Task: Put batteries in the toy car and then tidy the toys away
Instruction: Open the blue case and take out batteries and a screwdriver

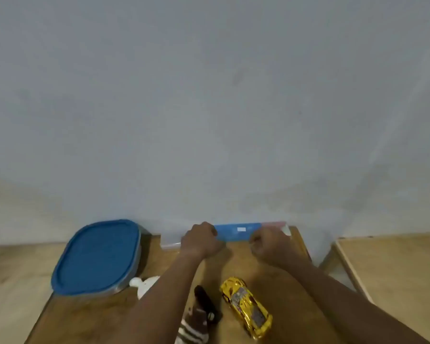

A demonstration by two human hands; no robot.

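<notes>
A shiny yellow toy car [246, 306] lies on the wooden table [90, 316] between my forearms. At the table's far edge, against the wall, lies a long flat blue pack [238, 230] with a pink end and a clear plastic edge. My left hand [200, 242] grips its left part with curled fingers. My right hand [271, 244] grips its right part the same way. A dark brown toy [206, 302] and a brown-and-white striped soft toy [193, 327] lie just left of the car. What the pack holds is not visible.
A container with a blue lid [97, 256] stands at the table's left. A white toy [144, 285] peeks out beside it, partly under my left arm. A second wooden surface [392, 269] stands to the right, across a gap. A grey wall rises right behind the table.
</notes>
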